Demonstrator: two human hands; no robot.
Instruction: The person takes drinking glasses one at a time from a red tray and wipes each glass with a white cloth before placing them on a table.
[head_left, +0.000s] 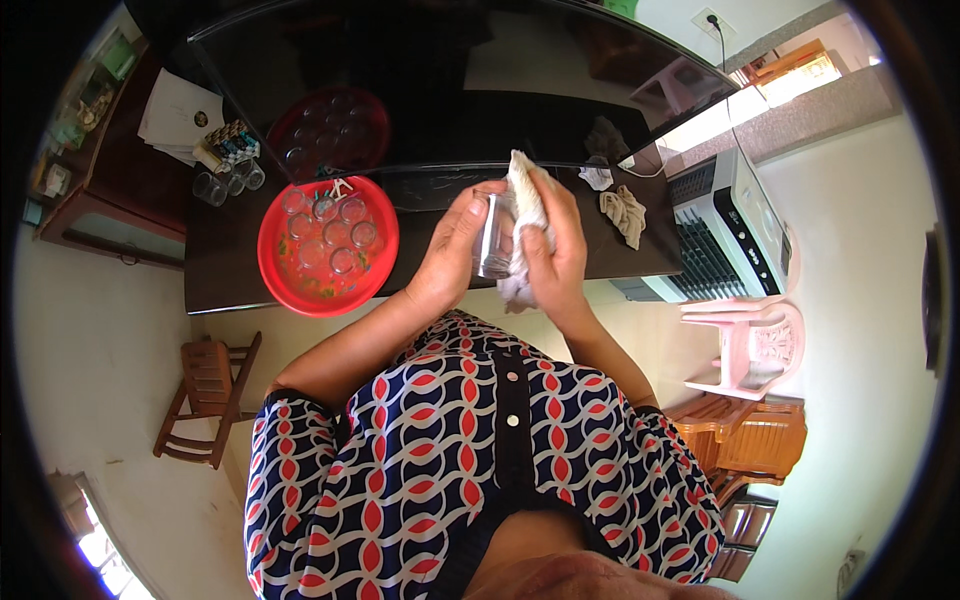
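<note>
My left hand grips a clear drinking glass from its left side, above the front edge of a dark table. A crumpled whitish cloth lies in my right hand, between the palm and fingers, right against the side of the glass. To the left, a round red plastic tray holds several clear glasses, with small white and teal items at its back edge.
A large television stands along the table's back. Several more glasses, batteries and papers are at the back left. A beige cloth and a white cloth lie at right, near an air cooler and a pink plastic chair.
</note>
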